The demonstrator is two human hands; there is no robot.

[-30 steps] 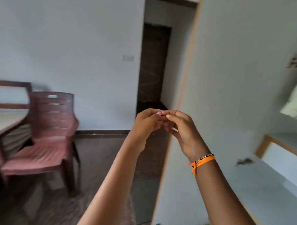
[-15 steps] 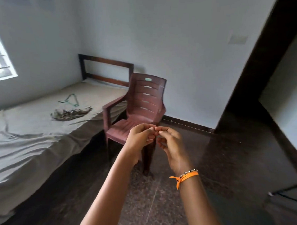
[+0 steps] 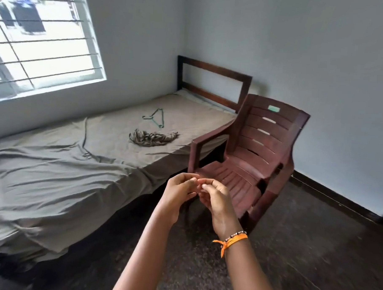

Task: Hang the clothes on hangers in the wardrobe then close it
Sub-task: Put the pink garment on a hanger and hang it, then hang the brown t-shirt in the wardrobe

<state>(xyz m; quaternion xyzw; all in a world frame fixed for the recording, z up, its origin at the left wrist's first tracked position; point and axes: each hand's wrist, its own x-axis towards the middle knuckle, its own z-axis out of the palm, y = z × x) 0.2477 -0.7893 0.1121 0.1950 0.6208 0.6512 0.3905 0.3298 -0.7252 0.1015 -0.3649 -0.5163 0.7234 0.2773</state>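
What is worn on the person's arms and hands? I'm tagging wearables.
Both forearms are bare, with no sleeves in view. The right wrist carries an orange band, knotted with loose ends hanging, and beside it a thin beaded bracelet. The left hand and wrist carry nothing.
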